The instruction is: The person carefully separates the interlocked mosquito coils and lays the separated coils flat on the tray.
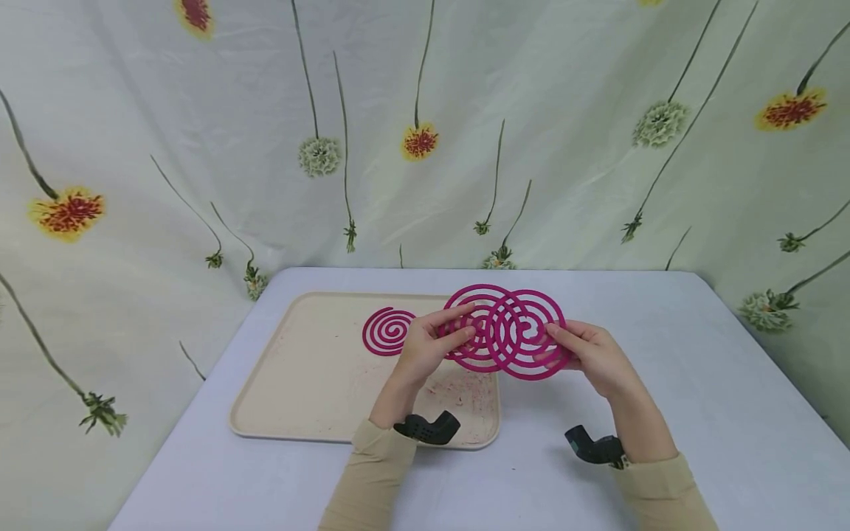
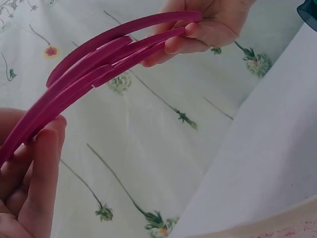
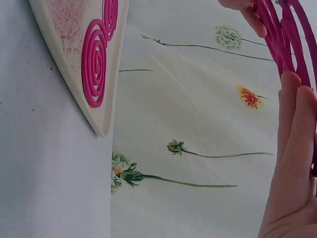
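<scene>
Two flat magenta spirals, a left one (image 1: 482, 287) and a right one (image 1: 529, 377), overlap in mid-air between the hands. The left hand (image 1: 425, 346) pinches the left spiral at its outer side, thumb and fingers on the coils. On the other side the right hand (image 1: 600, 360) grips the right spiral between thumb and fingers. Seen edge-on in the left wrist view, the held coils (image 2: 84, 64) bow in a curve from the left hand (image 2: 34, 183) up to the right hand (image 2: 218, 29). Whether the spirals are interlinked I cannot tell.
A beige tray (image 1: 299, 369) lies on the white table (image 1: 664, 369), reddish marks on its surface. One magenta spiral (image 1: 388, 332) lies in it; the right wrist view has two there, one nearer the corner (image 3: 94, 64). Behind hangs a flower-print cloth (image 1: 564, 147).
</scene>
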